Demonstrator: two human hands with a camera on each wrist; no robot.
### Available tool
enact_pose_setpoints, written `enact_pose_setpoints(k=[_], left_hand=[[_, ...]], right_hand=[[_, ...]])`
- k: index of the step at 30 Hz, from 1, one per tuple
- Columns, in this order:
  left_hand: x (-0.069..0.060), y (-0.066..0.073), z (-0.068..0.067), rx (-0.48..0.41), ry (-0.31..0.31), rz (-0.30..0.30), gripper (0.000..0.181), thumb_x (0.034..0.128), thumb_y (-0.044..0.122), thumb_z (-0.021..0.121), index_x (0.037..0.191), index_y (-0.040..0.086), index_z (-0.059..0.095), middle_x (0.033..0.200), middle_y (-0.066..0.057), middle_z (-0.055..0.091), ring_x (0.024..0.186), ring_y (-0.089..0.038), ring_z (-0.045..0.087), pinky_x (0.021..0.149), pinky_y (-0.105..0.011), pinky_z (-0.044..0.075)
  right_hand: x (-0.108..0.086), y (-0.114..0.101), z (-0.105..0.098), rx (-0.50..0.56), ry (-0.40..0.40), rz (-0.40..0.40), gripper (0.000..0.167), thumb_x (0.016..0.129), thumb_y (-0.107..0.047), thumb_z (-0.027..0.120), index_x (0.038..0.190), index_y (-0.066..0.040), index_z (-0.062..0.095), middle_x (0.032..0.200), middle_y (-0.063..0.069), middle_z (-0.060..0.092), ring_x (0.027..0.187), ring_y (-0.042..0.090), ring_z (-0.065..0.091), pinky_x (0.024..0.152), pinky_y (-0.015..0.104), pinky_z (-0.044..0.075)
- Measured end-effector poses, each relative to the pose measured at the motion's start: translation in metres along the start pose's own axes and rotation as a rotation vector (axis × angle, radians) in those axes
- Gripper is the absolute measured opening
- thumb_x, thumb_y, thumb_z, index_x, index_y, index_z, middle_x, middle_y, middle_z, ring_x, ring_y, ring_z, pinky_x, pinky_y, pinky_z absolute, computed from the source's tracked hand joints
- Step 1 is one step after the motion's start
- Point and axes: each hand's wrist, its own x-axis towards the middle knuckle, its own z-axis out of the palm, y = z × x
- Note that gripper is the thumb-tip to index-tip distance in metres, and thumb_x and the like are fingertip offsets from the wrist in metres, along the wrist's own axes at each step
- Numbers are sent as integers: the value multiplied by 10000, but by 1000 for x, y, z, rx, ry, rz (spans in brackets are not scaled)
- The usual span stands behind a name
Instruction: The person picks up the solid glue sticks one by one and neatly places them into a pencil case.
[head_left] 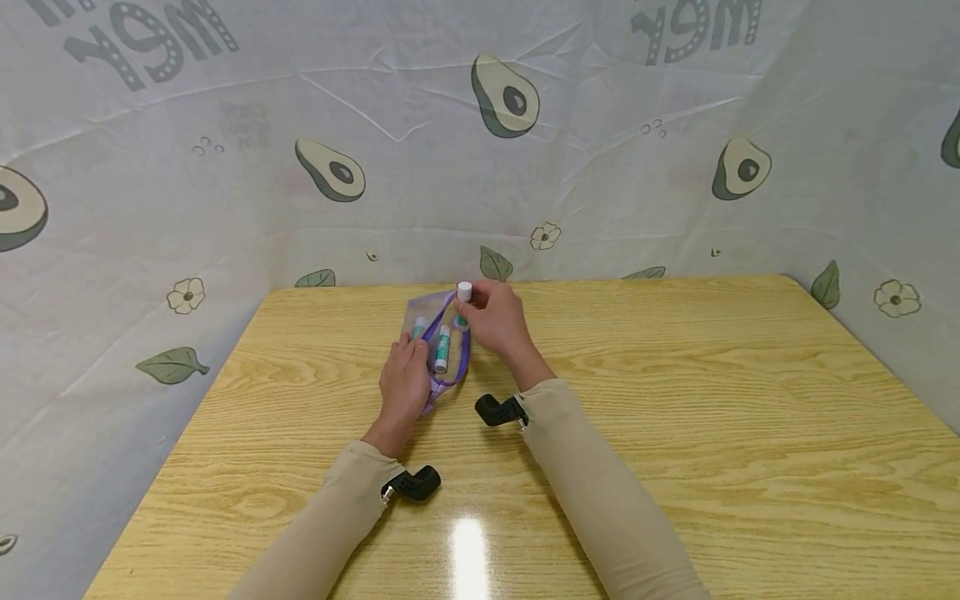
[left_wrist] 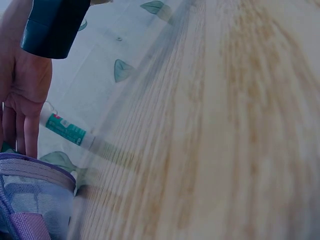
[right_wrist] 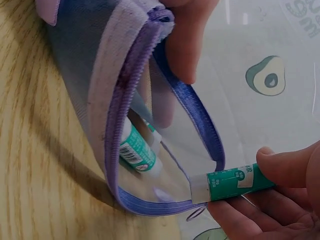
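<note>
A small mesh zip pouch with purple edging lies toward the back of the table, its mouth facing right. My left hand grips its left side; in the right wrist view the fingers hold the rim near the zipper's end. Inside the pouch are two glue sticks, one nearer the mouth and one by my left fingertips. Between thumb and fingers my right hand pinches another green-and-white glue stick, one end at the lip of the open pouch.
The wooden table reaches back to a hanging cloth printed with avocados and leaves. Black wrist cameras sit on both sleeves. A small ring pull hangs near the pouch's rim.
</note>
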Motion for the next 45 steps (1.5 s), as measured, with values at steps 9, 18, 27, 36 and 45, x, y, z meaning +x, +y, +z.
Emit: enact_pose_setpoints(k=[9,18,27,36,45], left_hand=[[-2,0,0,-14,-2,1,619,1130,323,215,1571,-26,472,1745,-231,251,1651,-450,140,1351,-617,88],[-2,-1,1,-21,-1,-2,624,1126,332,214,1582,-14,461,1750,-220,245,1654,-440,138,1348,-625,75],[-3,-4,3,-6,11,12,613,1133,325,219,1583,-13,462,1746,-219,257,1652,-437,152,1346,-626,98],[-2,-5,4,-7,18,25,611,1130,321,228,1572,-23,474,1739,-229,266,1646,-450,164,1345,-624,111],[-1,-6,5,-14,22,23,613,1127,325,230,1574,-15,474,1740,-226,265,1644,-450,171,1344,-627,111]], right_hand=[[1,8,6,-60,-26,21,278,1014,-149,722,1265,-36,753,1188,159,795,1119,311,740,935,442,620],[-2,11,12,-109,-72,81,239,1015,-169,725,1211,-40,769,1155,138,791,1066,285,740,876,391,625],[-3,21,18,-108,-48,61,231,997,-151,744,1187,-24,783,1147,141,795,1076,282,746,905,391,636],[-4,23,21,-111,-8,61,213,986,-151,757,1146,-14,793,1125,147,799,1067,289,749,911,391,638],[-5,23,27,-87,66,110,197,981,-166,765,1096,-14,812,1067,147,809,1018,285,744,875,391,626]])
